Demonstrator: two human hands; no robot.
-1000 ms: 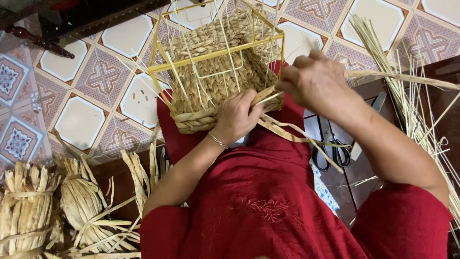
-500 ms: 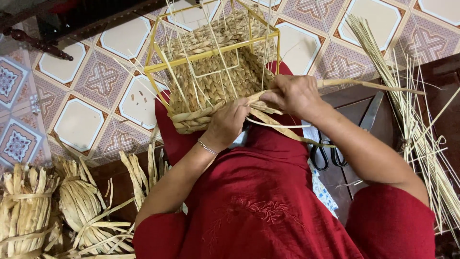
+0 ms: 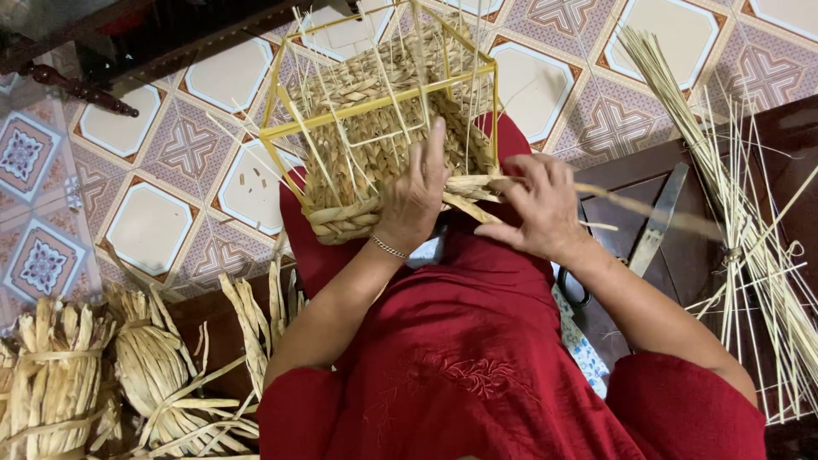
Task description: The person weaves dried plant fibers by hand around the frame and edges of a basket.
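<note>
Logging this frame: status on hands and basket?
Left hand flat on the half-woven basket, pressing the weave. Right hand pinching a straw strand at the rim. Basket on the lap inside a yellow wire frame. Nothing in the way.

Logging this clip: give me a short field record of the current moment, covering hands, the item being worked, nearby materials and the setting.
Left hand: pressed flat against the woven basket's side
Right hand: pinching a flat straw strand at the basket's rim
Basket: half-woven, on a yellow wire frame, resting on the person's lap
Left of person: tied straw bundles
Right of person: thin reed stalks, metal blade
Floor: patterned tiles
</note>
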